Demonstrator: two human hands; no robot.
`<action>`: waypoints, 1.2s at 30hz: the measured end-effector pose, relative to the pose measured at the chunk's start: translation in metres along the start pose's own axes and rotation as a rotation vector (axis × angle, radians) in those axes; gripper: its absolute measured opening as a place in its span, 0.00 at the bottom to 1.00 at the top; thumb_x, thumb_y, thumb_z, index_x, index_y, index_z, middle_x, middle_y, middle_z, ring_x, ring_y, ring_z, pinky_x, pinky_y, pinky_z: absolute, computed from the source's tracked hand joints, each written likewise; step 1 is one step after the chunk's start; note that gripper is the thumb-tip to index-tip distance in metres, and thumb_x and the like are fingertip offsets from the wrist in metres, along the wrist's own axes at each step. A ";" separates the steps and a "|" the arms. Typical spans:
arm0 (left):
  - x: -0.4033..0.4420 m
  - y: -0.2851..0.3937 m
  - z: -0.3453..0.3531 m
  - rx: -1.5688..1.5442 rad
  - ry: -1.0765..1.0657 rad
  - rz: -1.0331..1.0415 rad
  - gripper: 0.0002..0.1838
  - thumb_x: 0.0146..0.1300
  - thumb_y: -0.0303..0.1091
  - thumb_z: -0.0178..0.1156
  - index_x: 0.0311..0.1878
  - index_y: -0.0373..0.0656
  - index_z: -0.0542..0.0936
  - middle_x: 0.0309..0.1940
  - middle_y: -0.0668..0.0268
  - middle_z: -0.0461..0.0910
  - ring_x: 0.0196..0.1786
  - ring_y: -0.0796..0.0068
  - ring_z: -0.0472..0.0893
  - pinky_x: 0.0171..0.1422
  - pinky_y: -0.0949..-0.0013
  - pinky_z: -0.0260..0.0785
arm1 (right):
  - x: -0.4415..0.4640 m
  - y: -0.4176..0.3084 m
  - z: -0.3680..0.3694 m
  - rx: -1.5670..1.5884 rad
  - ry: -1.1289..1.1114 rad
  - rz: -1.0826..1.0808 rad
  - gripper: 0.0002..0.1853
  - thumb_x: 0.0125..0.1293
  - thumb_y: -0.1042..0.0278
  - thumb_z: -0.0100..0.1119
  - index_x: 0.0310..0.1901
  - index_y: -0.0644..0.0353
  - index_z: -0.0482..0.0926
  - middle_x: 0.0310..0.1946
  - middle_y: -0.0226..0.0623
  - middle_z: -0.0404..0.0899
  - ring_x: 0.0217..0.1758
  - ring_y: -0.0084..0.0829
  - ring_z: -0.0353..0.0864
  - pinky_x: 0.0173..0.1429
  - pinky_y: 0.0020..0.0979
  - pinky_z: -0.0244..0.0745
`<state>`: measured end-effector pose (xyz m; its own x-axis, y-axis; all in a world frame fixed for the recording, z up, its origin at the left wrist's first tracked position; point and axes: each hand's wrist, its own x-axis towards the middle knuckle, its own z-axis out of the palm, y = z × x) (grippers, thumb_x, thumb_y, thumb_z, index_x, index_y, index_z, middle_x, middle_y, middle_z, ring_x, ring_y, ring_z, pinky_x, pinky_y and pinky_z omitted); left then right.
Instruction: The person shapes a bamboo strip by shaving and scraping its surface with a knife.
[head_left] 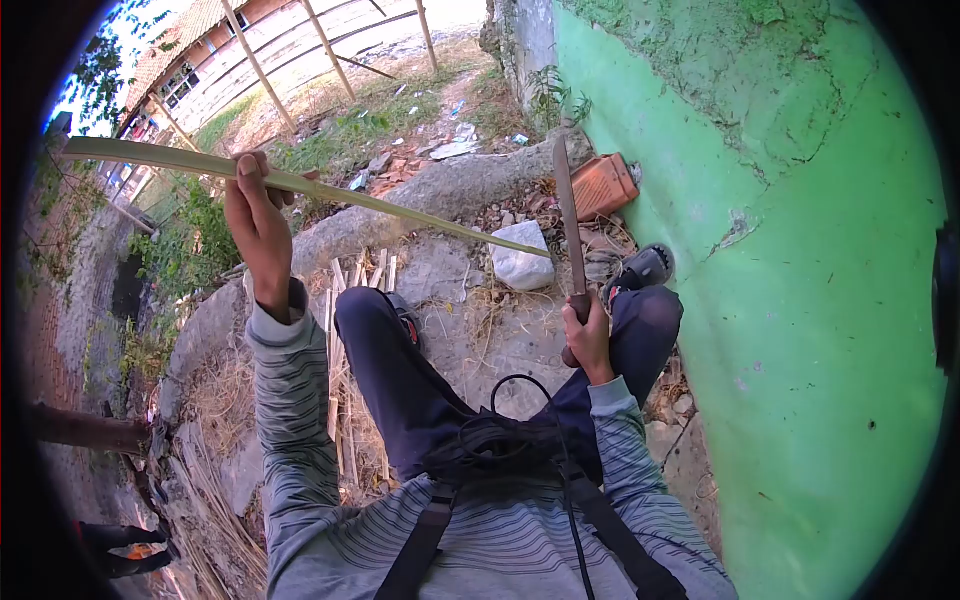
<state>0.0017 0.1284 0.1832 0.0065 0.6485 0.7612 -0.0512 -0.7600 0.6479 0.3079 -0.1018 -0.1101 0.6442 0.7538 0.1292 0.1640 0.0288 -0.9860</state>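
Observation:
My left hand [262,225] is raised at the left, its fingers closed round a long green bamboo strip [390,208]. The strip slants down to the right, and its thin end lies over a pale stone block [522,265] on the ground; whether it touches the stone I cannot tell. By my right knee, my right hand [591,338] grips the handle of a machete [572,220]. Its long brown blade points up and away from me, just right of the stone and apart from the strip.
A green wall [800,330] rises close on my right. An orange-brown container [603,187] lies at its foot. Several split bamboo strips [338,420] lie beside my left leg. A low concrete ledge [420,192] curves ahead, with rubble behind it. A dark cable hangs over my lap.

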 end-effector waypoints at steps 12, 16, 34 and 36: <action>-0.020 -0.062 0.034 0.024 -0.025 -0.047 0.20 0.85 0.46 0.44 0.45 0.38 0.76 0.34 0.67 0.69 0.31 0.79 0.72 0.33 0.70 0.67 | -0.021 0.027 0.042 -0.146 -0.264 0.158 0.15 0.69 0.65 0.63 0.49 0.66 0.73 0.27 0.49 0.82 0.27 0.46 0.87 0.32 0.43 0.79; -0.007 -0.067 0.046 -0.291 -0.054 -0.050 0.20 0.82 0.50 0.46 0.40 0.43 0.71 0.33 0.68 0.66 0.37 0.74 0.70 0.33 0.68 0.65 | -0.013 0.046 0.059 -0.248 -0.224 -0.084 0.18 0.68 0.63 0.65 0.51 0.66 0.74 0.29 0.51 0.83 0.33 0.50 0.88 0.37 0.45 0.80; -0.039 -0.046 0.081 -0.564 0.305 -0.172 0.28 0.82 0.61 0.44 0.30 0.52 0.56 0.18 0.77 0.46 0.19 0.85 0.42 0.21 0.70 0.33 | 0.056 -0.083 0.081 -0.220 -0.722 -0.232 0.23 0.69 0.55 0.68 0.53 0.63 0.72 0.27 0.45 0.80 0.27 0.44 0.82 0.35 0.41 0.74; -0.046 -0.045 0.076 -0.604 0.255 -0.155 0.27 0.82 0.61 0.43 0.30 0.53 0.56 0.17 0.77 0.46 0.19 0.85 0.42 0.21 0.70 0.33 | 0.056 -0.098 0.082 -0.186 -0.733 -0.188 0.21 0.68 0.56 0.70 0.51 0.62 0.73 0.24 0.41 0.78 0.24 0.39 0.78 0.33 0.38 0.72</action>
<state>0.0794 0.1297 0.1206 -0.1735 0.7943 0.5822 -0.6184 -0.5480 0.5633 0.2665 -0.0087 -0.0146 -0.0540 0.9906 0.1259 0.3860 0.1370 -0.9123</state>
